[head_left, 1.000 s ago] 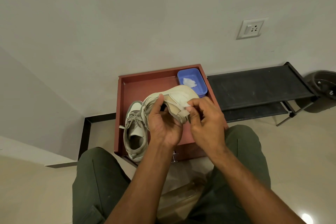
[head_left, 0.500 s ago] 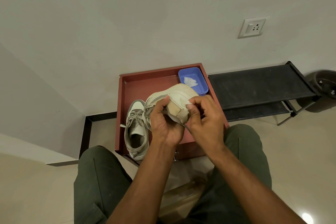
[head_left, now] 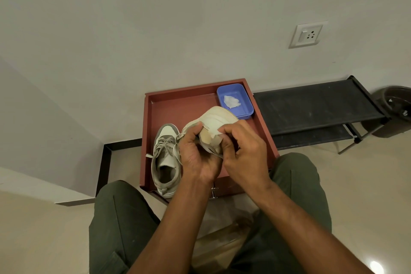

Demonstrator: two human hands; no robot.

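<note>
A cream sneaker (head_left: 219, 115) is held on its side above the red tray (head_left: 178, 104), toe pointing away from me. My left hand (head_left: 198, 155) grips its laced upper from the left. My right hand (head_left: 244, 151) has its fingers curled at the heel end and pinches what looks like a small white wipe against the sole. The wipe is mostly hidden by the fingers. The second sneaker (head_left: 165, 158), grey and white, lies upright in the tray's left half, toe away from me.
A blue tub (head_left: 249, 104) with a crumpled white wipe (head_left: 231, 101) sits in the tray's far right corner. A black shoe rack (head_left: 315, 102) and a dark bin (head_left: 395, 113) stand to the right. The wall with a socket (head_left: 307, 34) is close behind.
Both hands have turned the held sneaker slightly and the right hand's fingers have shifted along its heel end. The sneaker in the tray has not moved.
</note>
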